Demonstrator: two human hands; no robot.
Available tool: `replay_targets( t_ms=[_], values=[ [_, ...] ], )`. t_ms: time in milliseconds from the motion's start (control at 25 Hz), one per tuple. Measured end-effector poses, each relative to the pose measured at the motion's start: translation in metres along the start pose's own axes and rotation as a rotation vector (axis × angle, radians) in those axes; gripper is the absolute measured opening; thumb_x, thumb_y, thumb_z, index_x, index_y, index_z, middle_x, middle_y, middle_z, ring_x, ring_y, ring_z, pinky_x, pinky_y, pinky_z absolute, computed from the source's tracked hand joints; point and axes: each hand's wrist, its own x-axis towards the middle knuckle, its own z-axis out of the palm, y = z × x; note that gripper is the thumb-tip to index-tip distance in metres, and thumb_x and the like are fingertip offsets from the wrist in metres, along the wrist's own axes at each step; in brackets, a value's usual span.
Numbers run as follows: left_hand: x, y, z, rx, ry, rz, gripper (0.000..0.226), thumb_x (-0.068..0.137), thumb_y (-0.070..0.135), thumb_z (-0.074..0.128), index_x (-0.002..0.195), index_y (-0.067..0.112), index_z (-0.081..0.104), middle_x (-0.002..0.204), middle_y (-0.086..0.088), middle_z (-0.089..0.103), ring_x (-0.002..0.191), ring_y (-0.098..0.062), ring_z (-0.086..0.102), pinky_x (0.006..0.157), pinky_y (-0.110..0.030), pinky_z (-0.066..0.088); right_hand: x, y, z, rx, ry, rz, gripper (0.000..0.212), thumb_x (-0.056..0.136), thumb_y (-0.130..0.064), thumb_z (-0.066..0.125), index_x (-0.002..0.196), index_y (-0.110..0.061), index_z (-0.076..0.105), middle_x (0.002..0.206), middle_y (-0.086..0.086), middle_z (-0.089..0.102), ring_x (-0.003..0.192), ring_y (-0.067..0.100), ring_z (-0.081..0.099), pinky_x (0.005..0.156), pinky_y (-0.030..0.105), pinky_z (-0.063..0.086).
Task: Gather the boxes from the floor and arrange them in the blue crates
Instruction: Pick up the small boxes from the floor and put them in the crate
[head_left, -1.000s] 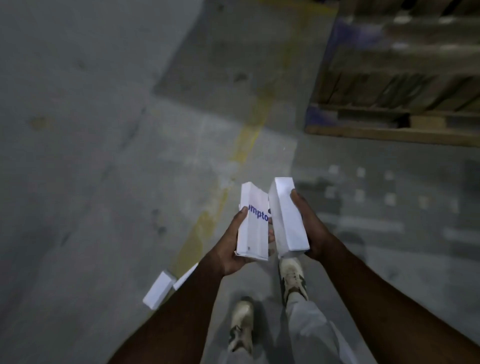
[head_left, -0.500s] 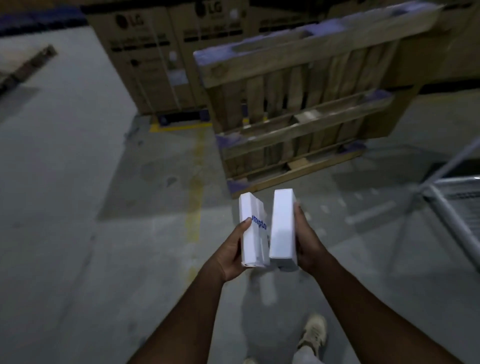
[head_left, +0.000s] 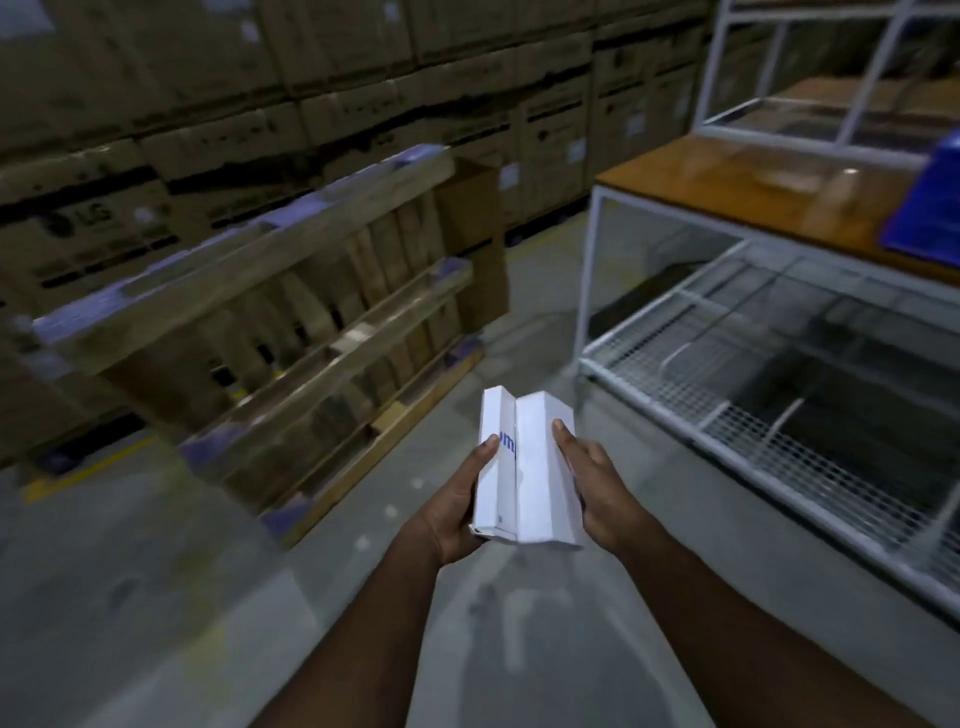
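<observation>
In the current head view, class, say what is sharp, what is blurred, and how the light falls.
Head view: dim light; the two white boxes and both hands are fairly sharp; the wooden pallet and stacked cartons are smeared by motion blur; shelf uprights bow from wide-angle distortion.

Dim warehouse: stacked cartons (head_left: 311, 130), pallet (head_left: 270, 322), workbench (head_left: 753, 192).

In the lower middle of the frame, two white boxes are held side by side and touching: the left hand (head_left: 457, 506) grips the left box (head_left: 496, 467), which bears blue letters, and the right hand (head_left: 597, 483) grips the right box (head_left: 543, 473). A tilted pallet (head_left: 270, 322) stands at left, before stacked cartons (head_left: 311, 104). At right are a counter (head_left: 737, 192) and a wire shelf (head_left: 753, 395); a blue crate (head_left: 930, 208) sits at the right edge.
</observation>
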Motion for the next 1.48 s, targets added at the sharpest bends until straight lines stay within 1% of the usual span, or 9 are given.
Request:
replay_targets(
  t_ms=[120,280,400,520,840,1000,1200,1320,1480],
  values=[
    [0.056,0.001,0.079,0.064,-0.095,-0.038,0.061,0.083,0.058,0.068,0.131,0.021,0.066,0.129,-0.014,0.067,0.108,-0.030,0.067,0.106,-0.052,0.044,0.017,-0.029,-0.082,0.065,0.027,-0.048,0.085,0.066,-0.081,0.067,0.127,-0.023,0.059,0.115,0.006,0.073,0.105,0.032,0.070,0.097,0.056,0.052],
    [0.115,-0.007,0.178,0.183,-0.273,-0.078,0.043,0.087,0.047,0.068,0.121,0.021,0.071,0.125,-0.013,0.069,0.103,-0.027,0.071,0.106,-0.051,0.046,0.015,-0.072,-0.176,0.205,0.206,-0.141,0.057,0.085,-0.060,0.064,0.124,-0.020,0.053,0.113,0.009,0.070,0.101,0.030,0.069,0.093,0.052,0.055],
    [0.154,-0.017,0.249,0.310,-0.380,-0.065,0.059,0.082,0.039,0.069,0.136,0.016,0.057,0.126,-0.013,0.069,0.109,-0.028,0.069,0.089,-0.042,0.057,0.012,-0.101,-0.240,0.303,0.386,-0.203,0.049,0.091,-0.051,0.063,0.116,-0.013,0.044,0.109,0.012,0.065,0.091,0.026,0.067,0.085,0.048,0.058],
    [0.194,-0.024,0.314,0.372,-0.473,-0.006,0.080,0.071,0.045,0.079,0.141,0.018,0.050,0.128,-0.012,0.068,0.118,-0.033,0.065,0.099,-0.049,0.053,0.005,-0.128,-0.292,0.324,0.498,-0.265,0.048,0.093,-0.050,0.060,0.114,-0.010,0.044,0.106,0.013,0.065,0.090,0.026,0.066,0.088,0.050,0.056],
    [0.302,-0.014,0.471,0.346,-0.652,0.054,0.067,0.082,0.037,0.077,0.140,0.015,0.052,0.124,-0.015,0.069,0.114,-0.036,0.067,0.092,-0.055,0.056,0.004,-0.189,-0.394,0.278,0.675,-0.464,0.035,0.093,-0.046,0.060,0.120,-0.024,0.056,0.121,0.010,0.068,0.107,0.028,0.068,0.087,0.049,0.056],
    [0.339,0.001,0.529,0.395,-0.726,0.011,0.073,0.074,0.046,0.082,0.134,0.013,0.056,0.120,-0.019,0.071,0.110,-0.039,0.068,0.089,-0.064,0.054,0.013,-0.221,-0.425,0.258,0.714,-0.520,0.044,0.091,-0.043,0.065,0.132,-0.033,0.052,0.127,0.004,0.065,0.108,0.024,0.068,0.083,0.047,0.058],
    [0.376,0.018,0.591,0.475,-0.882,0.000,0.072,0.080,0.051,0.076,0.139,0.017,0.053,0.123,-0.016,0.070,0.112,-0.037,0.067,0.094,-0.059,0.053,0.037,-0.251,-0.470,0.288,0.810,-0.604,0.054,0.093,-0.020,0.066,0.140,-0.035,0.045,0.134,0.003,0.060,0.109,0.026,0.068,0.081,0.043,0.059],
    [0.395,0.018,0.625,0.534,-0.956,-0.045,0.063,0.087,0.048,0.069,0.142,0.024,0.048,0.127,-0.013,0.069,0.115,-0.035,0.067,0.095,-0.058,0.054,0.055,-0.271,-0.508,0.361,0.888,-0.660,0.056,0.093,-0.018,0.066,0.143,-0.031,0.044,0.130,0.003,0.062,0.104,0.024,0.069,0.075,0.039,0.060],
    [0.425,0.022,0.687,0.648,-0.978,-0.045,0.077,0.079,0.049,0.071,0.146,0.023,0.042,0.130,-0.014,0.066,0.113,-0.034,0.067,0.083,-0.045,0.059,0.074,-0.306,-0.584,0.371,0.895,-0.684,0.058,0.091,-0.022,0.067,0.143,-0.031,0.044,0.132,0.008,0.063,0.105,0.026,0.070,0.080,0.043,0.060]
  ],
)
